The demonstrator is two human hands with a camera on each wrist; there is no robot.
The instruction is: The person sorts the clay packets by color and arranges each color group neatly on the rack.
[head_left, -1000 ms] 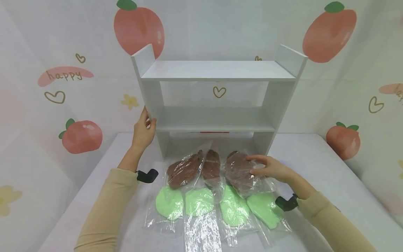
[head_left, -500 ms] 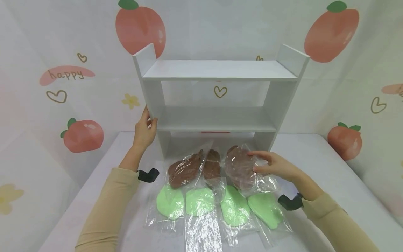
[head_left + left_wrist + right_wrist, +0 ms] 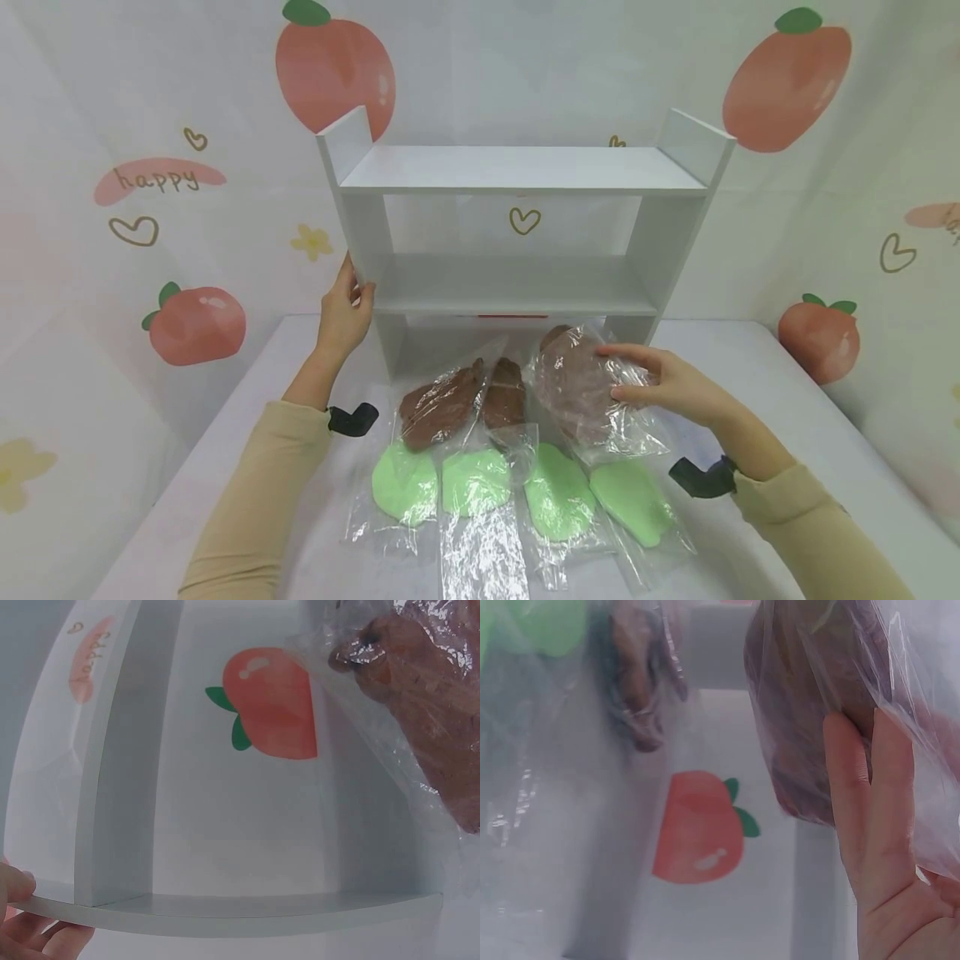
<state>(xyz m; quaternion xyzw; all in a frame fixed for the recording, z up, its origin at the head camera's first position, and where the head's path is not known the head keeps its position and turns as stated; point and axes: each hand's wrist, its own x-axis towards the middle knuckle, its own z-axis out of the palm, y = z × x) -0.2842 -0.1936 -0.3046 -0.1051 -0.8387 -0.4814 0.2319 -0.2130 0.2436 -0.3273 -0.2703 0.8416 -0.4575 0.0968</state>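
My left hand (image 3: 347, 315) grips the left side panel of a white shelf rack (image 3: 517, 168). In the left wrist view, the thumb of that left hand (image 3: 46, 934) lies on one face of the panel and the fingers on the other. A clear plastic bag with a flat dark brown piece (image 3: 573, 383) is held up by my right hand (image 3: 671, 385), tilted before the bottom opening. Two of the right hand's fingers (image 3: 889, 802) lie nearly straight against the bagged brown piece (image 3: 802, 720) in the right wrist view. The brown contents' kind is unclear.
Two more bagged brown pieces, one left (image 3: 442, 408) and one narrow (image 3: 505, 393), lie at the rack's foot. In front are several bagged pale green flat pieces (image 3: 476, 482) on the white tabletop (image 3: 315, 517). A fruit-print cloth (image 3: 525, 67) hangs behind.
My right hand has lifted the bagged brown piece and moved slightly up and right with it. The left hand keeps its hold on the rack's side panel.
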